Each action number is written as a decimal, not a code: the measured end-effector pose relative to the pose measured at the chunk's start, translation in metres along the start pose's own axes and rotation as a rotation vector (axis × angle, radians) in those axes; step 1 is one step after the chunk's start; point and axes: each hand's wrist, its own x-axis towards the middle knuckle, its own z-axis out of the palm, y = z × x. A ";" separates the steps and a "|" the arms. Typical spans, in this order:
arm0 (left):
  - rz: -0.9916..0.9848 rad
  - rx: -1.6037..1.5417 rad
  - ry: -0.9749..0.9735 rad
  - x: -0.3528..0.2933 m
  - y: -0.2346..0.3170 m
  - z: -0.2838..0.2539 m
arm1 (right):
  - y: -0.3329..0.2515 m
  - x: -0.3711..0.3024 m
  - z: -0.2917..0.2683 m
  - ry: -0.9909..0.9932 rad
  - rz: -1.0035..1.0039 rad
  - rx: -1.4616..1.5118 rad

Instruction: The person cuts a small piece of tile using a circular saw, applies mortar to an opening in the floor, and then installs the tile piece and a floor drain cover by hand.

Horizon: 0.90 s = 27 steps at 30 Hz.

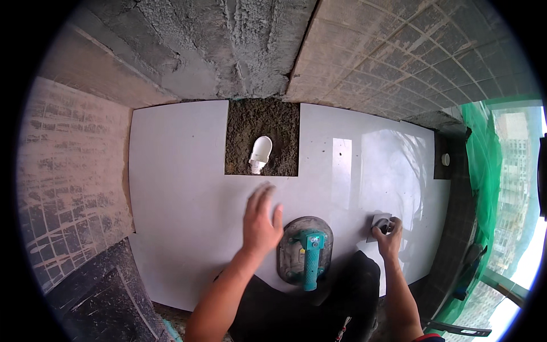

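The pale slab [182, 199] reached the scraped, tiled left wall [74, 165] on one side and the rough grey wall [211, 45] at its far edge. A rectangular cut-out broke that far edge, showing dark mortar [239, 122] with a white pipe [261, 151] in it; a smaller notch at the right edge held a white pipe end [445, 159], with green netting [484, 154] beyond. Dark trouser knees [356, 279] bounded the near side.

The left hand [262, 227] was below the cut-out, its grip released and fingers loosely extended; whether they touched the slab could not be told. A wide stretch of slab ran from it to the left wall. The right hand [390, 239] had its grip closed around the dark knob of a grey square plate [382, 224], which was over the slab's right part, well inside the right edge. Between the hands, just beside the left one, a teal-handled tool [311, 262] stood on its oval base. A yellow label [302, 254] on that base and pale marking on the teal head were too small to read.
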 end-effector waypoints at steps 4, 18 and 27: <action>-0.013 -0.317 -0.221 -0.014 0.060 0.007 | -0.045 0.009 -0.015 -0.327 0.206 0.752; 0.095 0.090 -0.487 0.089 0.057 -0.037 | -0.207 0.020 0.067 -0.771 -0.198 0.891; 0.139 0.491 -0.543 0.164 -0.046 -0.012 | -0.131 0.075 0.108 0.243 -0.521 -0.154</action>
